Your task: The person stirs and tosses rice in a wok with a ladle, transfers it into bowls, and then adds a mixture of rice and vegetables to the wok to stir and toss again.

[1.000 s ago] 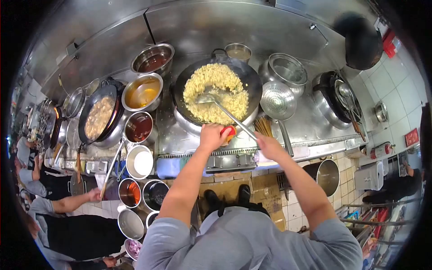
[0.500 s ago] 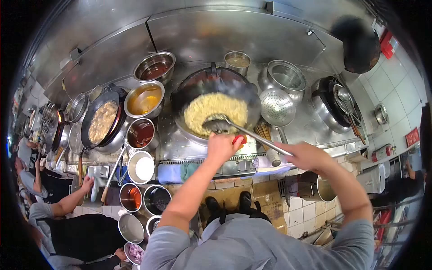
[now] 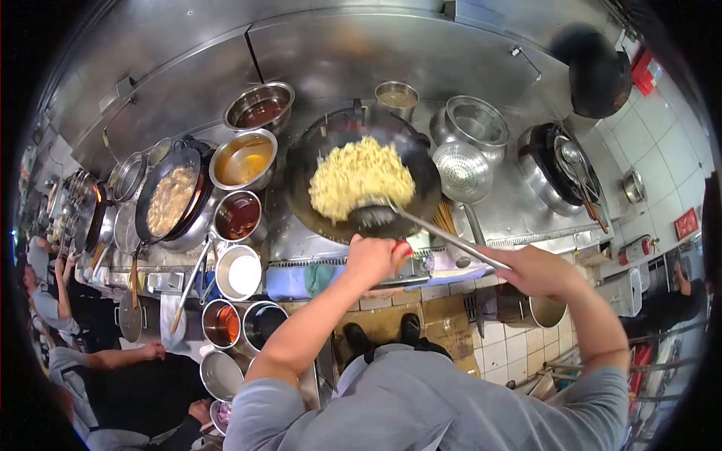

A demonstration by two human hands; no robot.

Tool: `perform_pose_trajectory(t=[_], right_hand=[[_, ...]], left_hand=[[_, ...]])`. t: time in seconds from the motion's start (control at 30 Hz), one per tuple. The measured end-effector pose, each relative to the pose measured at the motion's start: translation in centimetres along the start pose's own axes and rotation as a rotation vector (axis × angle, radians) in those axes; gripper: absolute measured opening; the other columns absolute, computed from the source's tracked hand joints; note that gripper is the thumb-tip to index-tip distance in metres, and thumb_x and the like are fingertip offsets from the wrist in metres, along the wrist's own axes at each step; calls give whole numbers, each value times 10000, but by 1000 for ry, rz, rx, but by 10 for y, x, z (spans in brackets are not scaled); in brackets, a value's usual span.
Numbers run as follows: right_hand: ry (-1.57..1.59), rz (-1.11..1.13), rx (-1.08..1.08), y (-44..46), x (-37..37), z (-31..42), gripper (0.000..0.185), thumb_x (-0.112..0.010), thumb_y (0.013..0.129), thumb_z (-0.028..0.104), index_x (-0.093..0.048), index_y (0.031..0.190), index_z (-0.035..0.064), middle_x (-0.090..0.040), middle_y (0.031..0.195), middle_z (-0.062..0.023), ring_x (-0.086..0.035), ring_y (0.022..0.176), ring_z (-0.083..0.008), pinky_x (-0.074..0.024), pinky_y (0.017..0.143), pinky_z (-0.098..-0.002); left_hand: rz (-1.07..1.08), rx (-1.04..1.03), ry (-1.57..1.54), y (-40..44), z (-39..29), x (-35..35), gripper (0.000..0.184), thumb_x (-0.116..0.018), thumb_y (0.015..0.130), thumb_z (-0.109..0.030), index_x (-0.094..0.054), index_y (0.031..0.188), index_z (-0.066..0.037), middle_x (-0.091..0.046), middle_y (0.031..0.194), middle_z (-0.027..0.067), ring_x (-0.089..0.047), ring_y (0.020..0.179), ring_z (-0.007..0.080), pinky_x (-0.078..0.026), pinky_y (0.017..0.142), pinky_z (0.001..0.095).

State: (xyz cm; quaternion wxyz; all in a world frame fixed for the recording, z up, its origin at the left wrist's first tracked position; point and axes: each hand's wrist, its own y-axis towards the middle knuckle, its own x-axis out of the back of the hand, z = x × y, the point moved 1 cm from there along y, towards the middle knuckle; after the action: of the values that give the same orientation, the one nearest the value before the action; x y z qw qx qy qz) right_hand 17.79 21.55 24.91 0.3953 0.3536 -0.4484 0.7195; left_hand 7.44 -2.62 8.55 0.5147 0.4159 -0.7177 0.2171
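My left hand [image 3: 372, 261] is closed at the near rim of a large dark wok [image 3: 302, 177], where its handle would be; the grip itself is mostly hidden. Something small and red [image 3: 404, 248] shows beside the thumb. Inside the wok lies a mound of yellow food [image 3: 357, 177] that looks like fried rice. My right hand [image 3: 543, 270] is wrapped round the long metal handle of a ladle [image 3: 451, 237]. The bowl of the ladle rests against the near side of the food.
A perforated strainer [image 3: 462, 173] lies across a pot [image 3: 485, 126] right of the wok. Steel bowls of orange liquid [image 3: 244, 161] and red sauce [image 3: 239, 216] stand left. Further left is another wok [image 3: 173, 199] with food, and a co-worker's hand [image 3: 154, 351].
The wok has come slightly nearer and its food is heaped more toward the middle. My right hand has shifted right and down with the ladle. The co-worker's hand at left has dropped lower.
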Motion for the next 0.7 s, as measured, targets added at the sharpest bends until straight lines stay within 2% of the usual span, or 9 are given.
perform_pose_trajectory(t=[0.07, 0.2, 0.3, 0.4, 0.53, 0.57, 0.63, 0.67, 0.7], right_hand=[[-101, 246, -128, -19, 30, 17, 564, -508, 887, 152, -326, 1415, 229, -633, 985, -205, -604, 834, -401, -474, 749, -474], [-170, 41, -86, 54, -12, 12, 555, -500, 876, 137, -347, 1407, 180, -644, 889, -190, -615, 799, -380, -484, 729, -471], [-198, -155, -126, 118, -61, -3, 554, -504, 867, 118, -353, 1400, 127, -635, 784, -201, -620, 763, -375, -490, 693, -464], [-174, -233, -133, 115, -58, 18, 548, -512, 865, 110, -365, 1392, 108, -632, 788, -214, -622, 746, -377, -489, 689, -472], [-24, -348, -32, 72, -30, 29, 551, -520, 873, 84, -367, 1397, 157, -646, 811, -196, -629, 776, -378, -485, 714, -471], [-7, -495, 114, 61, -26, 23, 545, -516, 881, 81, -368, 1397, 170, -647, 807, -166, -634, 718, -323, -494, 656, -432], [350, -477, 36, 37, 2, 27, 534, -509, 893, 74, -369, 1399, 177, -617, 790, -101, -598, 583, -196, -482, 526, -331], [687, -293, -208, 15, 23, 43, 529, -505, 898, 71, -368, 1400, 172, -588, 776, -67, -556, 507, -125, -462, 454, -270], [906, -356, -141, 3, 33, 54, 538, -499, 903, 75, -346, 1410, 171, -545, 772, -57, -495, 460, -82, -422, 405, -222]], left_hand=[[-109, -55, 21, 11, 2, 25, 430, -500, 882, -471, -664, 657, -143, -612, 581, 99, -595, 556, 275, -398, 695, 413], [-330, -141, 2, 43, 27, -31, 381, -539, 863, -441, -649, 638, -154, -585, 545, 86, -570, 516, 274, -379, 650, 414], [-421, -40, -10, 13, 24, -99, 362, -521, 879, -413, -662, 681, -145, -592, 567, 95, -575, 551, 284, -379, 636, 432], [-147, -180, -42, -24, 12, -74, 406, -496, 883, -440, -658, 684, -125, -606, 582, 106, -593, 565, 268, -379, 664, 435], [-177, -87, 18, 38, 62, -73, 424, -461, 897, -477, -666, 711, -155, -642, 657, 81, -616, 635, 260, -372, 722, 448], [-177, -94, 2, 48, 73, -73, 442, -445, 902, -486, -664, 713, -152, -643, 671, 82, -615, 659, 265, -377, 723, 449], [-179, -118, -14, 66, 81, -69, 441, -448, 901, -483, -657, 700, -150, -632, 669, 92, -608, 672, 291, -384, 713, 435], [-125, -110, -33, 72, 78, -60, 452, -429, 907, -486, -658, 696, -158, -634, 671, 90, -611, 705, 272, -377, 744, 430], [-85, -89, -26, 74, 79, -57, 388, -468, 894, -467, -659, 762, -155, -637, 756, 98, -600, 780, 268, -370, 770, 427]])
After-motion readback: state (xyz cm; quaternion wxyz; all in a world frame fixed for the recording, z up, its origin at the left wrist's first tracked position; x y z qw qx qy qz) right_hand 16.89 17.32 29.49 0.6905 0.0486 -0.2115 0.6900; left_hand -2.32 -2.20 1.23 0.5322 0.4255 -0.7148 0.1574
